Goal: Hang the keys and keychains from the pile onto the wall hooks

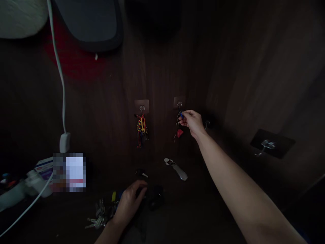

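Observation:
My right hand (193,122) pinches a small blue piece (181,115) between thumb and fingers, beside the right wall hook (179,104). A red key charm (179,133) dangles under that hook, close to the fingertips. Low on the dark surface, my left hand (130,200) has its fingers curled; what lies under them is too dark to make out. To its left is a bunch of keys (98,220) with a yellow tag (113,196). A single black-headed key (142,174) lies just beyond the left fingers. Farther right rests a silver key holder (179,171).
Colourful braided keychains (142,127) hang from the left hook. Another adhesive hook (267,145) sticks out from the right wall. A white cable (59,67) runs down to a plug (65,142). White bottles (38,183) stand at left; a dark cap (93,23) hangs above.

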Action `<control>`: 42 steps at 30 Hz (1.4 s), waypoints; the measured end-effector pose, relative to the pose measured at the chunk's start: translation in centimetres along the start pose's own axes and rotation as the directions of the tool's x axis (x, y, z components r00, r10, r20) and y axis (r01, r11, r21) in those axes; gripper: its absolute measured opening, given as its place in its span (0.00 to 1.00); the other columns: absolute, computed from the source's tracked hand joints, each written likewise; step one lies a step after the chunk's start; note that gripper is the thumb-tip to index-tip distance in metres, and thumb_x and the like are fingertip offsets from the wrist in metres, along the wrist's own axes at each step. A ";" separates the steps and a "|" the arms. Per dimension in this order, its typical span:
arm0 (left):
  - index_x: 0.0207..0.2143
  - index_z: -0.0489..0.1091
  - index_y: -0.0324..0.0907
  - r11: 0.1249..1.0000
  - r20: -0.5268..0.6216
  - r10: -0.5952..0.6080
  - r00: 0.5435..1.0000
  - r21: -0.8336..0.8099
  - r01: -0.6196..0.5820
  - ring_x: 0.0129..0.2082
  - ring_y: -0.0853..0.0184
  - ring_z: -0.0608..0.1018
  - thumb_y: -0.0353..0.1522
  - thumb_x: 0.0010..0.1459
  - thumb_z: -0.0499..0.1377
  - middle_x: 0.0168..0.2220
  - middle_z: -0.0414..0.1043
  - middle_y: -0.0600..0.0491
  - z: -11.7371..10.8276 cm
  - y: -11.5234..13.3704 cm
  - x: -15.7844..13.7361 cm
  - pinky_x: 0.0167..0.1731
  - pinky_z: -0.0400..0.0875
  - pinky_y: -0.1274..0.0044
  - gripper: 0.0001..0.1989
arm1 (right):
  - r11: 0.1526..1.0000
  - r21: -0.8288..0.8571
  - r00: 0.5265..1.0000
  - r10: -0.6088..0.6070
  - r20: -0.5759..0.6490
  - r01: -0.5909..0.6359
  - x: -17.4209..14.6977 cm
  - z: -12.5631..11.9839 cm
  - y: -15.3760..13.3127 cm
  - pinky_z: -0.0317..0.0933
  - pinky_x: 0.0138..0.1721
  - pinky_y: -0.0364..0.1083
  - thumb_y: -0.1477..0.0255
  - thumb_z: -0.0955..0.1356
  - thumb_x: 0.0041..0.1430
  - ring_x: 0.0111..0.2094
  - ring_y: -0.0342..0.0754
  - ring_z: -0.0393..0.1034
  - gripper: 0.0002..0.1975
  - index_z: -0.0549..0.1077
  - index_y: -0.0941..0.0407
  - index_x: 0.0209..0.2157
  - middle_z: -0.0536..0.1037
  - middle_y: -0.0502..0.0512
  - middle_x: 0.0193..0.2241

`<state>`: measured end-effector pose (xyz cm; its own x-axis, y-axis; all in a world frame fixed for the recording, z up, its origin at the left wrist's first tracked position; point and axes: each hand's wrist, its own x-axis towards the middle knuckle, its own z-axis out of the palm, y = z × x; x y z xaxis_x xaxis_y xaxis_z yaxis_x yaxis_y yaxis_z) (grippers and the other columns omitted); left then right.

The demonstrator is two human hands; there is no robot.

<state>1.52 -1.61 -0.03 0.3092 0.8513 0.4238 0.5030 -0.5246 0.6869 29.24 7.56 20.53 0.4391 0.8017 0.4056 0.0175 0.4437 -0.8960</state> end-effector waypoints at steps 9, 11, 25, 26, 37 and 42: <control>0.38 0.69 0.46 1.000 0.005 0.024 1.000 0.013 -0.024 0.37 0.66 0.78 0.34 0.58 0.53 0.35 0.76 0.55 0.1 -0.2 0.1 0.38 0.71 0.77 0.07 | 0.977 0.128 0.983 0.158 0.091 -0.169 0.6 -0.5 0.2 0.59 0.16 0.36 0.80 0.62 0.56 0.14 0.36 0.63 0.10 0.66 0.58 0.22 0.70 0.47 0.14; 0.38 0.69 0.46 0.999 0.006 0.028 1.000 0.015 -0.028 0.37 0.66 0.78 0.34 0.58 0.53 0.35 0.76 0.55 0.1 -0.2 0.1 0.38 0.71 0.77 0.07 | 0.966 0.164 0.976 0.180 0.120 -0.198 0.9 -0.7 0.5 0.59 0.17 0.36 0.80 0.62 0.55 0.14 0.36 0.63 0.10 0.66 0.58 0.21 0.70 0.47 0.15; 0.38 0.70 0.46 0.999 -0.016 0.040 0.999 0.033 -0.040 0.37 0.65 0.78 0.34 0.58 0.53 0.36 0.77 0.55 -0.1 -0.4 0.0 0.39 0.72 0.77 0.08 | 0.992 0.090 0.996 0.085 0.012 -0.086 -0.7 -1.1 3.1 0.59 0.17 0.36 0.75 0.68 0.49 0.16 0.37 0.65 0.03 0.68 0.56 0.25 0.72 0.46 0.16; 0.38 0.70 0.46 0.999 -0.015 0.041 0.999 0.034 -0.040 0.38 0.66 0.78 0.34 0.58 0.53 0.36 0.77 0.55 -0.1 -0.5 0.0 0.39 0.72 0.77 0.08 | 0.993 0.091 0.997 0.076 0.019 -0.077 -1.0 -1.3 3.4 0.60 0.18 0.37 0.73 0.68 0.48 0.16 0.38 0.65 0.04 0.68 0.56 0.26 0.72 0.46 0.16; 0.38 0.69 0.46 0.995 -0.187 -0.049 0.981 0.081 0.066 0.37 0.66 0.78 0.36 0.58 0.52 0.36 0.76 0.56 -2.6 -1.0 0.4 0.39 0.71 0.78 0.09 | 0.977 -0.010 0.965 0.211 0.153 -0.212 -8.8 -2.3 9.2 0.60 0.22 0.41 0.61 0.72 0.41 0.20 0.41 0.66 0.15 0.70 0.56 0.28 0.73 0.48 0.20; 0.41 0.68 0.45 0.983 -0.290 -0.167 0.942 0.025 0.182 0.36 0.65 0.78 0.36 0.58 0.52 0.36 0.76 0.54 -3.7 -2.1 0.6 0.38 0.70 0.76 0.10 | 0.949 -0.191 0.909 0.298 0.292 -0.250 -13.1 -1.8 13.1 0.58 0.21 0.41 0.58 0.69 0.45 0.20 0.42 0.66 0.16 0.71 0.56 0.29 0.72 0.50 0.21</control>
<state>-2.40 0.01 0.95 -0.0266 0.8896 0.4560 0.5706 -0.3611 0.7376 25.36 2.15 3.17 0.1421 0.9777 0.1547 0.0783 0.1447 -0.9864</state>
